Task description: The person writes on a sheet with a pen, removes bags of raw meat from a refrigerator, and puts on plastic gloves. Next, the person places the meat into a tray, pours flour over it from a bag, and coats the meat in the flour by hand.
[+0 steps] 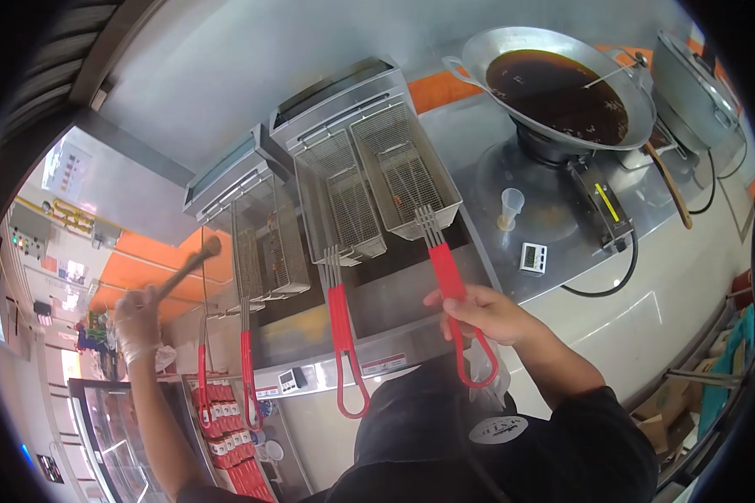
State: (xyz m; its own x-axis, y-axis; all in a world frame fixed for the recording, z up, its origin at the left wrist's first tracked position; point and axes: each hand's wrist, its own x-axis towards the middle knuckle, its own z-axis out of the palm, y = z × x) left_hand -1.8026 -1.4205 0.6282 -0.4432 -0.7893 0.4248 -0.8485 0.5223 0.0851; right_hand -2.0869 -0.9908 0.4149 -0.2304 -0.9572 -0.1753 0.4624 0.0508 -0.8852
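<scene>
The hands [137,323] [488,315] grip a brownish knob-ended stick [183,273], left, and a silvery mesh basket [401,174] by its red looped handle [446,272], right.

Bright red is carried by the basket handles [446,272], while the prongs [429,225] are left silver. The baskets [407,168] are patterned with a fine silver-grey wire grid. The left hand [137,323] is covered by a colourless, see-through glove [143,345], and a dull grey-brown is shown by the stick [184,272]. The silver wok [642,117] is darkened inside by deep reddish-brown liquid [554,96]. The grey burner [600,214] is marked with a yellow stripe [606,203]. The timer [533,257] is cased in white, and the black shirt [579,457] is worn with a black apron [403,419], patched by a white oval badge [499,429].
</scene>
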